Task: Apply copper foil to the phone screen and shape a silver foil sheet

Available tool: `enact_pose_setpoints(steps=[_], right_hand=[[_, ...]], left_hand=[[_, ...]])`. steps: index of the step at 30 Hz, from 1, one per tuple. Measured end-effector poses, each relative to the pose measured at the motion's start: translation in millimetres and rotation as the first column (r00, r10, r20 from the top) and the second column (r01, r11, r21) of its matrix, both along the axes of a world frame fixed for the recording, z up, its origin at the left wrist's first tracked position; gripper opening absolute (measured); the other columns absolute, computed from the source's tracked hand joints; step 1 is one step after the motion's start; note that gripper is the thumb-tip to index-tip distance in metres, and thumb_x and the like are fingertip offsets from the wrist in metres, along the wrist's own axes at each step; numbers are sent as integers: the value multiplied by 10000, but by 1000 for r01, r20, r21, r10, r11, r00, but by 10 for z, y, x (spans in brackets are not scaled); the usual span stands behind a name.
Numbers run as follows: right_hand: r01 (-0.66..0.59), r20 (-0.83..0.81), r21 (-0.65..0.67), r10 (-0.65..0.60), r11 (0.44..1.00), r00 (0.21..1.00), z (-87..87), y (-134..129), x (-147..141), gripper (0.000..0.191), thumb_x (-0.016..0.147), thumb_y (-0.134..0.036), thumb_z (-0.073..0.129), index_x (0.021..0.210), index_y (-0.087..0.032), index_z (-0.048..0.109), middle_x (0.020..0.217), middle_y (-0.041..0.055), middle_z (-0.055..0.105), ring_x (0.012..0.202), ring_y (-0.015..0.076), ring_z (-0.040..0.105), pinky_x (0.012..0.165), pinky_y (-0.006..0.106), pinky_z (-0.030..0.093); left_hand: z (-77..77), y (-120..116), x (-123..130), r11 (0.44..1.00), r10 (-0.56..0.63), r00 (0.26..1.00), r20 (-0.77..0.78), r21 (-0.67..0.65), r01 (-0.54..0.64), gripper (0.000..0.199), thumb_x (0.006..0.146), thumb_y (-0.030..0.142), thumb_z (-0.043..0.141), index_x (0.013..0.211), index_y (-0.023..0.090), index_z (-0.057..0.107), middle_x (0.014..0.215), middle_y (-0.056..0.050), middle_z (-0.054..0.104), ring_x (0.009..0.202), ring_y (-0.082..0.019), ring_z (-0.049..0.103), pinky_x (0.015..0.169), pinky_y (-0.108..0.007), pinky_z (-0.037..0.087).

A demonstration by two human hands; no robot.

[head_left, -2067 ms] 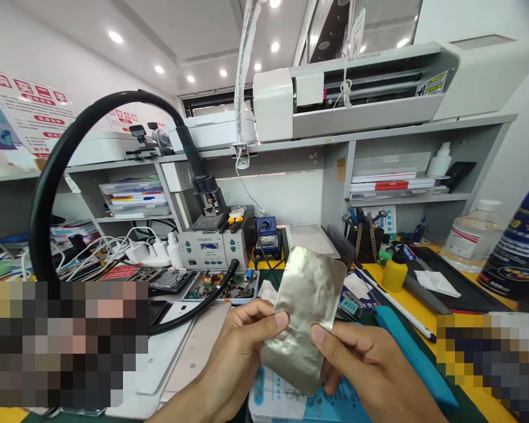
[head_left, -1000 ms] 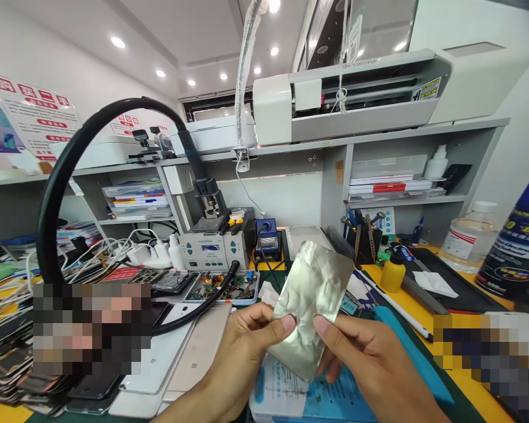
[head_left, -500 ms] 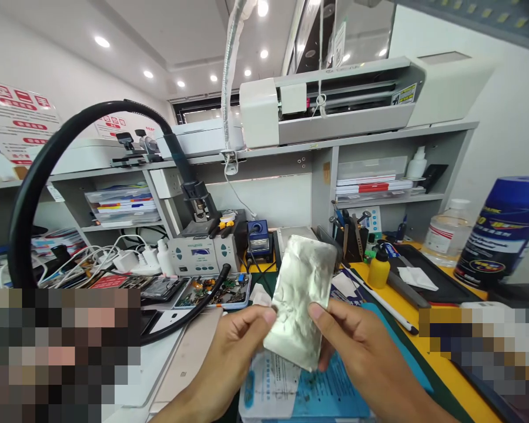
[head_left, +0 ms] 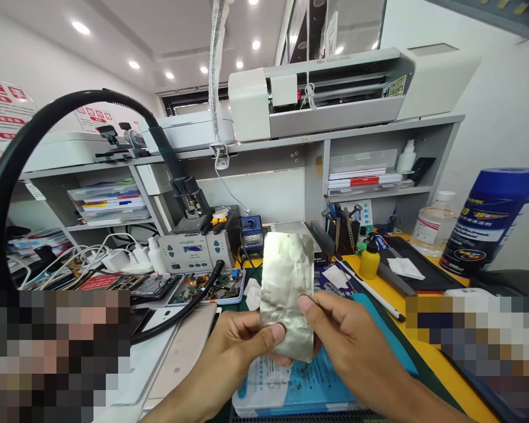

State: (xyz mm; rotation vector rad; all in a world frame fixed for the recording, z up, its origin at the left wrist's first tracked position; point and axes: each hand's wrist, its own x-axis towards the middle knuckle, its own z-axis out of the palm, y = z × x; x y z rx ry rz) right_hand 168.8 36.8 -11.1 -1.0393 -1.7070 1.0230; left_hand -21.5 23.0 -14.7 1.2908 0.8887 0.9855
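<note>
A phone-sized rectangular piece with a wrinkled silver foil surface (head_left: 287,270) stands nearly upright between my two hands. My left hand (head_left: 242,346) grips its lower left edge, thumb on the front and fingers behind. On the right edge, the thumb of my right hand (head_left: 341,329) presses the front face, with the other fingers partly hidden behind. Whatever lies under the foil cannot be seen. Below the hands is a blue and white printed pad (head_left: 304,388), its surface stained with dark spots.
A tray of circuit boards (head_left: 203,288) lies left of centre, crossed by a black hose (head_left: 180,320). Behind stands a grey control station (head_left: 191,252). Flat pale panels (head_left: 185,358) lie at left. A yellow bottle (head_left: 369,262) and a blue spray can (head_left: 485,223) stand at right.
The foil piece has turned more upright and its front looks smoother. My left thumb has shifted inward, lower on its face. The whole view has moved slightly.
</note>
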Motion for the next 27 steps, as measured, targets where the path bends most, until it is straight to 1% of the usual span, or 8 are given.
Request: enact_pose_setpoints(steps=[3,6,9,12,14,16,21,27], right_hand=[[11,-11,-12,-11,1000,1000,46,18,12,478,998,-542,448,660,-204,441,602,-46,422,557,119,414,502,241,343],[-13,-63,-82,8,997,998,81,40,20,502,994,-563,439,659,-195,503,586,-29,513,544,131,520,515,242,422],[-126,-187,-185,91,975,978,87,64,10,478,978,-588,447,751,-188,580,621,-7,591,558,167,613,520,270,507],[-238,-292,-250,161,939,943,73,60,-30,374,918,-554,578,912,-182,627,697,13,644,622,197,661,483,266,521],[-234,-269,-256,164,938,949,59,35,-66,306,857,-477,689,890,-175,649,697,13,653,640,185,653,492,242,507],[-195,-223,-239,142,951,964,44,0,-97,262,834,-421,724,810,-169,658,677,11,653,634,165,628,513,228,497],[-114,-127,-204,89,972,988,19,-53,-114,325,914,-455,626,787,-157,659,659,16,653,602,150,618,553,237,519],[-145,-83,-139,135,980,987,13,-50,-81,391,989,-487,507,826,-164,654,759,43,696,694,166,675,612,238,541]], left_hand=[[-1,-5,-15,999,-24,1000,10,-25,24,293,935,406,639,955,168,809,811,-65,752,726,-178,681,770,-287,535],[6,-3,-11,998,-35,999,41,-43,37,321,962,422,593,966,174,797,761,-64,740,729,-188,682,793,-307,525],[32,-10,16,1000,-5,996,88,-3,5,315,966,405,589,941,158,783,750,-78,735,760,-202,678,749,-297,517],[54,-27,58,998,48,985,163,41,-56,304,971,378,581,932,136,761,791,-95,730,763,-206,671,728,-303,518],[51,-35,81,996,69,977,203,47,-80,323,985,378,550,912,131,745,776,-89,713,738,-196,659,722,-305,514],[34,-35,94,995,65,976,208,60,-79,308,981,373,555,883,137,728,747,-70,690,713,-182,639,723,-304,507],[-25,-12,80,985,61,991,118,156,-79,183,879,330,712,841,152,709,715,-19,650,683,-150,587,687,-263,477],[-44,4,33,985,84,994,70,144,-93,238,931,344,641,805,154,710,738,-27,640,731,-160,579,729,-273,462]])
